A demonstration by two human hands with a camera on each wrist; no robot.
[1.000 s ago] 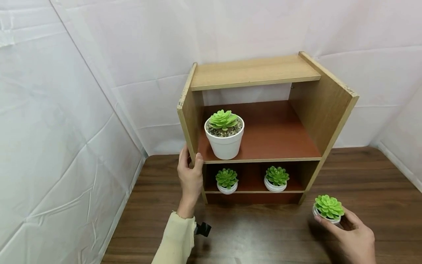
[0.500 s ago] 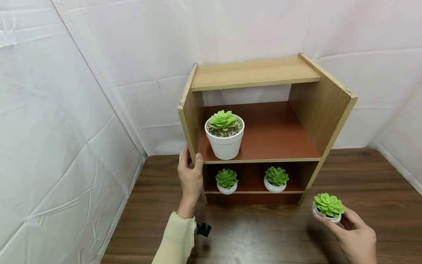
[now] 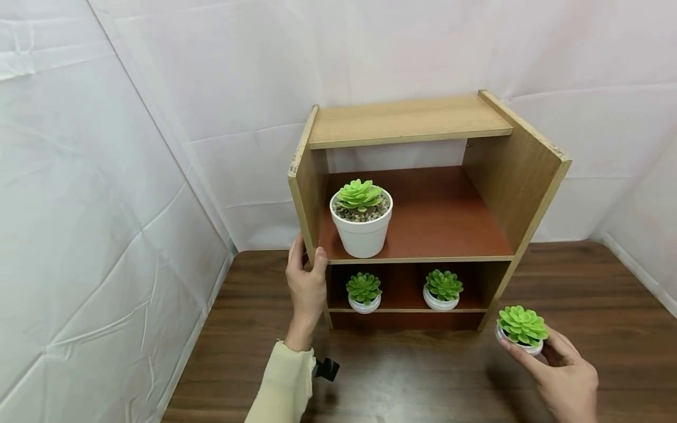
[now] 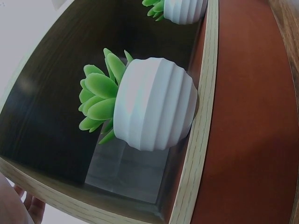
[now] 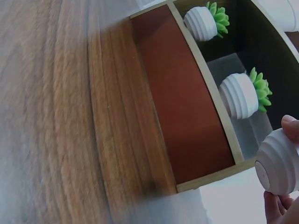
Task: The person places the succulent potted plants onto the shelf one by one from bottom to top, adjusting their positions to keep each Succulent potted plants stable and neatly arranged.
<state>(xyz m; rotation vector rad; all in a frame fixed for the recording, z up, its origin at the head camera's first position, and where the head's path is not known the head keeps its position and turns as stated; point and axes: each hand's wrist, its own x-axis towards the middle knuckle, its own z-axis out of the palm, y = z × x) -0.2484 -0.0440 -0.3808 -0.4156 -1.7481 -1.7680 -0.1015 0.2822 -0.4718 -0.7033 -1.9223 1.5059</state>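
My left hand (image 3: pixel 308 288) grips the left side panel of a wooden shelf unit (image 3: pixel 409 123), thumb at the front edge, fingers behind. My right hand (image 3: pixel 567 373) holds a small potted succulent (image 3: pixel 522 326) by its ribbed white pot, raised over the table right of the unit. In the right wrist view its white pot (image 5: pixel 276 163) shows between thumb and fingers. Two matching succulents stand on the lower shelf, the left one (image 3: pixel 364 291) and the right one (image 3: pixel 443 288). A larger potted succulent (image 3: pixel 362 226) stands at the left of the upper shelf.
The unit stands on a dark wooden table (image 3: pixel 238 358). White cloth (image 3: pixel 211 88) hangs behind and at both sides. The upper shelf (image 3: pixel 444 217) has bare red board right of the large pot. A black strap piece (image 3: pixel 326 369) sticks out at the left wrist.
My right hand has moved slightly left and up with the small succulent, toward the unit. My left hand keeps its grip on the panel. The head view has shifted a little.
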